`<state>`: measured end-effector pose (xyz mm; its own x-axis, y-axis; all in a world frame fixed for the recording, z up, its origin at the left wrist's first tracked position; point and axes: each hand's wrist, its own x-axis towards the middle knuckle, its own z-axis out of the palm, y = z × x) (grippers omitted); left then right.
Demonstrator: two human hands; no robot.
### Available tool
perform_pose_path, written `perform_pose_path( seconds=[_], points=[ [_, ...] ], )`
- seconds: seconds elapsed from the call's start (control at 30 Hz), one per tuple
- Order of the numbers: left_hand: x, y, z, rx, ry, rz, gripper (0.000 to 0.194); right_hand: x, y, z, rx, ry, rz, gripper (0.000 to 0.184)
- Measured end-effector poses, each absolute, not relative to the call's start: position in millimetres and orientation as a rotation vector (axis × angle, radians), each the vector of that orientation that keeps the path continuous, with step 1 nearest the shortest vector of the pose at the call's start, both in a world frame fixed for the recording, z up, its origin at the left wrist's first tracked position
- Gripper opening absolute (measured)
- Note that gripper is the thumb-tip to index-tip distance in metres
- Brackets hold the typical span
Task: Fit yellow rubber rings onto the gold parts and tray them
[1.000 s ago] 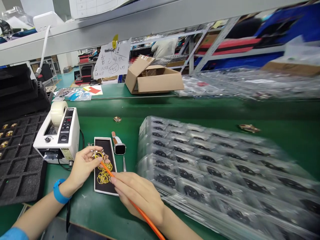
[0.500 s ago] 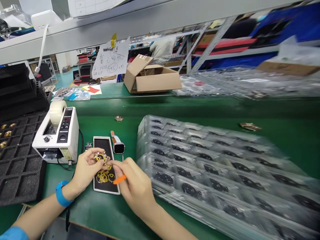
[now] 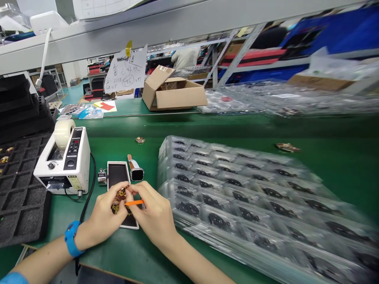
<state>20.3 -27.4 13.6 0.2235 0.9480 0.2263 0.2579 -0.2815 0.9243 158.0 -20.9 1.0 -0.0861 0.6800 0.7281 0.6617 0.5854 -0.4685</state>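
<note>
My left hand (image 3: 100, 215), with a blue band round the wrist, pinches a gold watch case (image 3: 121, 193) between thumb and fingers. My right hand (image 3: 154, 215) meets it from the other side, closed on a thin orange tool (image 3: 134, 202) whose tip is hidden by the fingers. Both hands are above a white-rimmed box (image 3: 109, 169) with a black inside, where gold rings partly show below the fingers. Just behind my right hand lies a smartwatch (image 3: 137, 174) with a brown and white strap. A metal tally counter (image 3: 102, 177) sits against the box's left side.
A white tape dispenser (image 3: 79, 154) and a black compartment tray (image 3: 31, 205) stand left. Stacked clear trays of black parts (image 3: 231, 197) fill the right. Gold watch pieces (image 3: 140, 140) lie farther back, below a cardboard box (image 3: 180, 98) on the ledge.
My hands have drawn closer together around the watch case, and the orange tool now lies more level. The whole view has shifted slightly, bringing the tally counter into fuller sight.
</note>
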Motion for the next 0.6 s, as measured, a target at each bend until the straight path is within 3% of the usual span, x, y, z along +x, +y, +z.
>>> perform_pose_path(
  seconds=[0.3,0.5,0.6],
  points=[
    [16.3,-18.9,15.1,1.771,1.236,1.117,0.042,156.2,-27.7,11.5,-0.920,-1.709,0.408,0.015],
    [9.5,-6.1,13.4,1.498,1.282,1.255,0.044,159.5,-27.9,12.3,-1.075,-1.630,0.908,0.020],
    [9.3,-2.3,15.8,1.311,1.168,1.272,0.041,162.1,-22.2,5.8,-1.175,-1.732,0.984,0.025]
  ],
)
